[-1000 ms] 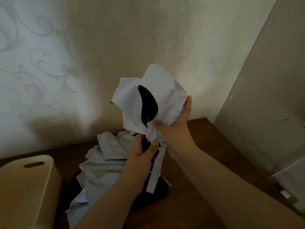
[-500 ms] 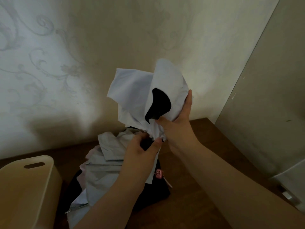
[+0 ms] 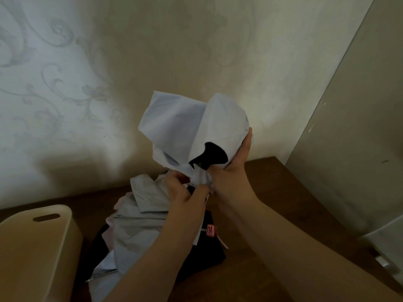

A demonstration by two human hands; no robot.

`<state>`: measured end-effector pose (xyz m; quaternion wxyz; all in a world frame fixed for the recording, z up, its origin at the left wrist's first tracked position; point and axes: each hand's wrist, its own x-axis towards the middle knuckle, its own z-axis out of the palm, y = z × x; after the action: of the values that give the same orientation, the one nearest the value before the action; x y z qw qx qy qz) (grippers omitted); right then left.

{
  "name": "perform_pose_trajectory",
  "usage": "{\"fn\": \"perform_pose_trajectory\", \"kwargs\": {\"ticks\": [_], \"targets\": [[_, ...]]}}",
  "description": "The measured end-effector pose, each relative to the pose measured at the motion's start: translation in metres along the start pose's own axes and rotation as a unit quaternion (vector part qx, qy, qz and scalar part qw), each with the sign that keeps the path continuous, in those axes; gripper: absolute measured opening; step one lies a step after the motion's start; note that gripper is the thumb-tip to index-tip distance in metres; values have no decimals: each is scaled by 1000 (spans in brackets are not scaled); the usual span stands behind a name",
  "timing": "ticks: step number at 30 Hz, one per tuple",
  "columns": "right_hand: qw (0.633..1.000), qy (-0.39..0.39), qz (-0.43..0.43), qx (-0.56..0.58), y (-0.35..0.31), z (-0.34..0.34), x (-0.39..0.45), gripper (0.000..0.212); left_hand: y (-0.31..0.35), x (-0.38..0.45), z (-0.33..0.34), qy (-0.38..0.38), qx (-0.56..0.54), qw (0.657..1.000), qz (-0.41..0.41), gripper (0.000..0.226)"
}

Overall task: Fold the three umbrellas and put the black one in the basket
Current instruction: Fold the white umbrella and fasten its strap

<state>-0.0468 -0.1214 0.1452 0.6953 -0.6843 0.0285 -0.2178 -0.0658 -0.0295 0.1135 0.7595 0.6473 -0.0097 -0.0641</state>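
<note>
Both hands were raised over the wooden table (image 3: 283,214), working on a pale blue umbrella (image 3: 185,127) whose canopy stood bunched above them, its black lining showing through a gap in the folds. The right hand (image 3: 231,171) cupped the canopy from the right side, its fingers lying up along the fabric and its thumb pressed in at the gathered neck. The left hand (image 3: 185,192) pinched the crumpled cloth at that same neck, thumb and fingertips closed on it, just beside the right hand. Below the hands, on the table, lay a grey umbrella (image 3: 141,225), loosely collapsed, with metal rib tips poking out at its left edge. Under and beside it lay dark fabric, the black umbrella (image 3: 207,256) (how far it was folded could not be told, since the forearms and the grey canopy covered most of it). A small pink tag (image 3: 211,230) rested on the black cloth. The cream basket (image 3: 39,247) stood at the lower left on the table, near the pile but apart from it, a handle slot in its wall. Patterned wallpaper (image 3: 65,83) rose behind the table.
</note>
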Motion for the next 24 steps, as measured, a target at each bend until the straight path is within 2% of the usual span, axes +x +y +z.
{"fn": "perform_pose_trajectory", "kwargs": {"ticks": [3, 6, 8, 10, 12, 15, 19, 21, 24], "targets": [[999, 5, 34, 2, 15, -6, -3, 90, -4, 2, -4, -54, 35, 998, 17, 24], [997, -14, 57, -46, 22, -7, -2, 101, -14, 5, -12, -49, 62, 997, -5, 16], [990, -73, 86, -81, 20, -13, 1, 104, -18, 7, -19, -36, 27, 997, -65, 9], [969, -131, 188, -93, 11, -25, 2, 90, -23, 10, -28, -15, -30, 993, -111, 10], [956, -94, 242, -138, 7, -40, 7, 80, -26, 11, -35, -5, -65, 988, -142, 7], [945, -43, 225, -232, 9, -54, 21, 76, -31, 10, -39, -14, -94, 978, -186, 12], [934, -130, 299, -143, 8, -53, 29, 56, -40, 3, -42, -64, -85, 974, -201, 12], [926, -145, 326, -124, 7, -55, 31, 47, -47, 0, -44, -83, -90, 972, -201, 14], [922, -148, 342, -108, 10, -55, 32, 47, -54, 0, -49, -102, -79, 972, -198, 17]]}}
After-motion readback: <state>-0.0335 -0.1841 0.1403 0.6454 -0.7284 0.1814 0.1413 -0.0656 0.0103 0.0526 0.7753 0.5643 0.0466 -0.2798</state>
